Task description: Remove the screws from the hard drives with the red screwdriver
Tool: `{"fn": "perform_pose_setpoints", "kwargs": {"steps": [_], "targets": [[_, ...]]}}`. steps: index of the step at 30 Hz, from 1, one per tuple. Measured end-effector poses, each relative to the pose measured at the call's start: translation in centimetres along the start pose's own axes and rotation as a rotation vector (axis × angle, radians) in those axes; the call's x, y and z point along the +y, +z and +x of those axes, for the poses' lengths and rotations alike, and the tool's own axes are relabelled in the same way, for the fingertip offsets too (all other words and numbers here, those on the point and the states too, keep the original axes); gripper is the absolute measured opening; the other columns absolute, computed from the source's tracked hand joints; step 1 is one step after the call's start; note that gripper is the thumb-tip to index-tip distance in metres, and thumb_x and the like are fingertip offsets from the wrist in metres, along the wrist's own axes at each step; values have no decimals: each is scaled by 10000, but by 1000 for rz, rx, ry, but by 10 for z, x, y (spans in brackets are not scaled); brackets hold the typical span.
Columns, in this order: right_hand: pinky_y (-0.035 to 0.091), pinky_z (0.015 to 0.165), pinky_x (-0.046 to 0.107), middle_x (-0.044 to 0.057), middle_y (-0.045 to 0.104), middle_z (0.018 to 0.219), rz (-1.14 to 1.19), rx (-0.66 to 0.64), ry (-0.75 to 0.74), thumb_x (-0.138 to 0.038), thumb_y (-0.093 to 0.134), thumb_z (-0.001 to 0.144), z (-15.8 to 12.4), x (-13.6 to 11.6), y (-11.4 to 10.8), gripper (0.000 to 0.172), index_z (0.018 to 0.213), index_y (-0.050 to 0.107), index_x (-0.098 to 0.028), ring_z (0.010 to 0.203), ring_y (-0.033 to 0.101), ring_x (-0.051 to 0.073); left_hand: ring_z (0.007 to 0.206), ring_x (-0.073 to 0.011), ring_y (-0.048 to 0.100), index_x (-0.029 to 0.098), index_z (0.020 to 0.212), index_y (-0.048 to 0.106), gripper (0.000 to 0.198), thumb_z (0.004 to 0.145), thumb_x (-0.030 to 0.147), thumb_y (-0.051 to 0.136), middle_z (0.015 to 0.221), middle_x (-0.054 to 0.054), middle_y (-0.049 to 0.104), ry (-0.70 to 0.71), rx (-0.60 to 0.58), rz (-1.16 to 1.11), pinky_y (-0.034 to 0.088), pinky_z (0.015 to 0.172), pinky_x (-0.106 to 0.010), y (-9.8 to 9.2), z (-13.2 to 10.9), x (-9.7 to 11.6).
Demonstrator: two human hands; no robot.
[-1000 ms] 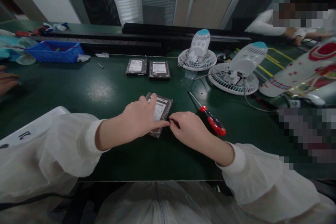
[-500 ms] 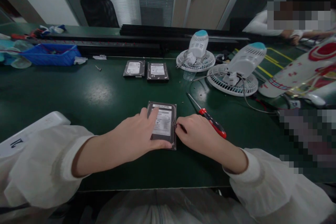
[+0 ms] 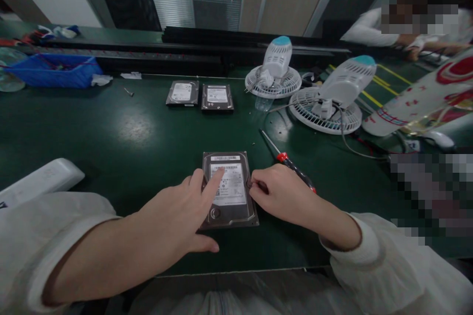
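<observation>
A hard drive with a white label lies flat on the dark green table right in front of me. My left hand rests over its left side, index finger stretched onto the label and thumb on the table below its near edge. My right hand is curled at the drive's right edge, fingertips pinched against the side; whatever they hold is too small to see. A red-handled screwdriver lies just beyond my right hand.
Two more hard drives lie side by side further back. Two white desk fans lie at the back right with cables. A blue bin stands far left. Another person sits at the upper right.
The drive has turned square to me and lies closer to the near edge. My left hand slid down to its left side; my right hand stayed at its right edge.
</observation>
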State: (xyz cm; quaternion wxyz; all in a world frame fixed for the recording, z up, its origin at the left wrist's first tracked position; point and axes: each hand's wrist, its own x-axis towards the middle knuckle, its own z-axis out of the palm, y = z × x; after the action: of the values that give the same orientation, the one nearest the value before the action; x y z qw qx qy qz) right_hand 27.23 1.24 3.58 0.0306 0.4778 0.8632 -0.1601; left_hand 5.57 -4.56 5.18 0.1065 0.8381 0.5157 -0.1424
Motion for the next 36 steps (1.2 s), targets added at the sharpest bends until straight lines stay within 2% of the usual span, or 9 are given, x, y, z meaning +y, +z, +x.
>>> {"fn": "perform_pose_setpoints", "kwargs": {"steps": [5, 7, 10, 13, 16, 21, 25, 30, 36], "targets": [[279, 596, 242, 4, 618, 646, 12, -14, -22, -248, 477, 891, -3, 5, -13, 274, 671, 609, -151, 560, 449, 48, 1145, -330, 682, 100, 1584, 233, 1148, 680, 363, 890, 1458, -266, 522, 40, -45, -14, 593, 888, -389, -10, -4, -9], [291, 616, 254, 8, 622, 662, -16, 49, 21, -270, 472, 898, -5, 11, -22, 262, 720, 634, -166, 583, 470, 64, 1168, -323, 673, 126, 1578, 273, 1102, 696, 382, 881, 1450, -231, 549, 54, -37, 7, 576, 941, -398, -20, -9, -11], [331, 690, 276, 41, 671, 827, -87, 209, 148, -341, 439, 941, -8, 21, -33, 277, 877, 657, -183, 761, 569, 126, 1000, -318, 720, 145, 1540, 396, 974, 731, 446, 848, 1306, -187, 649, 21, -60, 103, 604, 799, -408, -36, -14, -14], [336, 713, 305, 103, 676, 998, -171, 304, 314, -534, 448, 949, -13, 32, -38, 399, 995, 615, -174, 976, 605, 243, 924, -322, 708, 139, 1405, 575, 729, 794, 479, 783, 1161, -157, 691, 8, 78, 197, 586, 714, -415, -44, -13, -17], [320, 652, 301, 144, 679, 970, -227, 237, 437, -663, 495, 893, -15, 40, -36, 563, 1110, 550, -146, 908, 638, 295, 940, -341, 681, 95, 1204, 705, 502, 870, 469, 698, 1085, -180, 702, 1, 252, 297, 562, 730, -433, -37, -5, -10], [375, 630, 305, 169, 697, 937, -257, 30, 474, -625, 559, 875, -11, 46, -30, 608, 1205, 489, -119, 852, 689, 315, 1052, -356, 662, 36, 1231, 709, 853, 823, 772, 571, 1200, -234, 710, 289, 403, 248, 546, 866, -454, -1, 7, 29], [438, 686, 321, 175, 696, 1041, -242, -45, 460, -596, 573, 873, -6, 52, -29, 564, 1187, 485, -136, 935, 700, 325, 1290, -424, 568, -56, 1392, 570, 1043, 821, 815, 516, 1418, -316, 581, 289, 430, 257, 478, 1033, -493, 15, 18, 44], [459, 690, 320, 161, 686, 970, -211, -118, 444, -682, 561, 845, -8, 56, -29, 619, 1137, 534, -137, 874, 699, 294, 1445, -488, 399, -97, 1465, 447, 1119, 805, 798, 563, 1561, -362, 353, 239, 314, 249, 407, 1124, -547, 13, 32, 40], [532, 748, 302, 90, 651, 993, -168, -169, 437, -604, 619, 862, -11, 58, -32, 579, 1173, 568, -118, 831, 629, 143, 1419, -471, 447, -106, 1458, 453, 977, 901, 692, 530, 1537, -375, 371, 251, 340, 285, 412, 1137, -524, 15, 33, 41]]}}
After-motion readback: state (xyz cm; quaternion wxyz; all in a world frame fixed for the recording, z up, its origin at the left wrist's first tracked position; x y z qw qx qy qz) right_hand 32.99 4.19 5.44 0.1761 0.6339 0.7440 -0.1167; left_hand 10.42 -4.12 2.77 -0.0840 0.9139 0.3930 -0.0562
